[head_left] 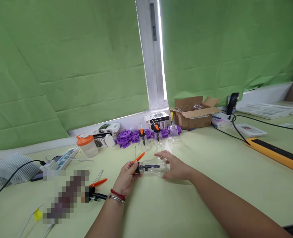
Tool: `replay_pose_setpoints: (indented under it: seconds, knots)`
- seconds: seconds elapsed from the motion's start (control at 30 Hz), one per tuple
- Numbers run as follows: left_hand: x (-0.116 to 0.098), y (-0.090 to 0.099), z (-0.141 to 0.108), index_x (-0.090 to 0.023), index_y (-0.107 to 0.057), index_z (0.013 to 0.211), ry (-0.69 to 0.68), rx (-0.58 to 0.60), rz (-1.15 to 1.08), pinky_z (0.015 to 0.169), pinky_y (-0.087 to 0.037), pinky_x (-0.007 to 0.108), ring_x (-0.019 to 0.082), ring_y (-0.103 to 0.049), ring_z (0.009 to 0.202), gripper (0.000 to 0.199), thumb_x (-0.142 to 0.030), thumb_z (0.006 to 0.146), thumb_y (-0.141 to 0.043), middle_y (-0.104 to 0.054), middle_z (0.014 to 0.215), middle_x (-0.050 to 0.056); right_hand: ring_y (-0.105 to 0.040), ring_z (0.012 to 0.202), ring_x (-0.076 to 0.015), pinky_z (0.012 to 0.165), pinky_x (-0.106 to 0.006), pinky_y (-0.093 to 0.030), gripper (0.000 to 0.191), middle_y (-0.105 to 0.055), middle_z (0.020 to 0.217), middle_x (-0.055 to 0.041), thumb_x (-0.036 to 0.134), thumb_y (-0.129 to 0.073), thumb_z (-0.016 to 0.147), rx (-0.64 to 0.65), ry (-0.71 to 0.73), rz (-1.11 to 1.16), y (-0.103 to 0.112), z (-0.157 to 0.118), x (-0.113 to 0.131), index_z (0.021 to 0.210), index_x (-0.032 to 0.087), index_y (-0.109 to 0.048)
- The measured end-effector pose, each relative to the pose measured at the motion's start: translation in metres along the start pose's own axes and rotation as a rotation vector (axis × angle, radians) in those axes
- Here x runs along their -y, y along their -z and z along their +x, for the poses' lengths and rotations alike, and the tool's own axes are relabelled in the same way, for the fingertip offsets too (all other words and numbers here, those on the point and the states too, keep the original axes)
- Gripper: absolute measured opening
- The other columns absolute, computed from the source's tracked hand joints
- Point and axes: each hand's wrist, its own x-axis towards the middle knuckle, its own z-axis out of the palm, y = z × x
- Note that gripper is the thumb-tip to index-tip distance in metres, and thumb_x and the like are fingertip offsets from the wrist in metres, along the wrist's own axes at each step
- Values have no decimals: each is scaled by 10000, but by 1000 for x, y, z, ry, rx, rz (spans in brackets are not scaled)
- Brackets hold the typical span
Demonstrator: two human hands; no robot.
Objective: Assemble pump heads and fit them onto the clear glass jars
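A clear bottle (pixel 153 166) is held on its side above the table, its neck towards my left hand (pixel 126 177). That hand grips the black bottle top (pixel 138 168) at the neck, which has an orange lever and a thin metal spout. A black tube (pixel 151 167) runs from the top into the bottle. My right hand (pixel 176 168) curls its fingers around the wide base of the bottle. Left of my left forearm lies another black bottle top (pixel 93 193) with an orange lever and metal spout.
Behind my hands stand several clear bottles (pixel 174 134), two with orange-levered tops, before purple plastic parts (pixel 124 138). An open carton (pixel 196 117) is at the back. An orange-lidded cup (pixel 87 145) and power strip (pixel 68 158) stand left; a yellow-black bar (pixel 277 155) lies right.
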Motion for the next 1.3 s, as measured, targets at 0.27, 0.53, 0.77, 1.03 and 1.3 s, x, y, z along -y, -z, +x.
replay_pose_setpoints:
  seconds: [0.27, 0.53, 0.77, 1.03, 1.3]
  knots:
    - [2, 1, 1, -135, -574, 792, 29, -2, 4, 672, -544, 286, 123, -603, 709, 335, -302, 609, -800, -637, 778, 29, -441, 1173, -231, 1021, -402, -366, 786, -399, 1296, -54, 152, -714, 547, -62, 81, 33, 2, -2, -7, 1273, 287, -445]
    - [4, 1, 2, -129, -559, 758, 70, -20, 15, 689, -565, 306, 135, -636, 686, 309, -268, 617, -796, -651, 746, 38, -508, 1055, -214, 859, -348, -462, 770, -462, 1217, -86, 225, -790, 523, -60, -32, 170, -2, 4, -27, 1212, 248, -446]
    - [6, -1, 2, -133, -543, 762, 49, -35, 42, 651, -564, 310, 149, -643, 682, 359, -274, 576, -817, -665, 742, 44, -546, 709, -143, 679, -291, -443, 537, -596, 847, -27, 506, -666, 701, -54, -93, 297, -3, 14, -28, 1097, 176, -514]
    - [10, 0, 4, -146, -523, 760, 14, -53, 31, 635, -543, 296, 137, -631, 655, 376, -245, 559, -825, -666, 760, 48, -496, 606, -160, 710, -327, -422, 673, -505, 579, 0, 696, -295, 830, -107, -154, 147, -8, 14, -29, 993, 140, -637]
    - [8, 5, 5, -146, -534, 814, 8, -35, 0, 672, -533, 289, 132, -628, 709, 379, -272, 587, -809, -654, 801, 34, -529, 812, -119, 726, -287, -442, 859, -462, 1250, -92, 421, -750, 631, 30, -109, 333, 2, 3, -24, 1377, 276, -349]
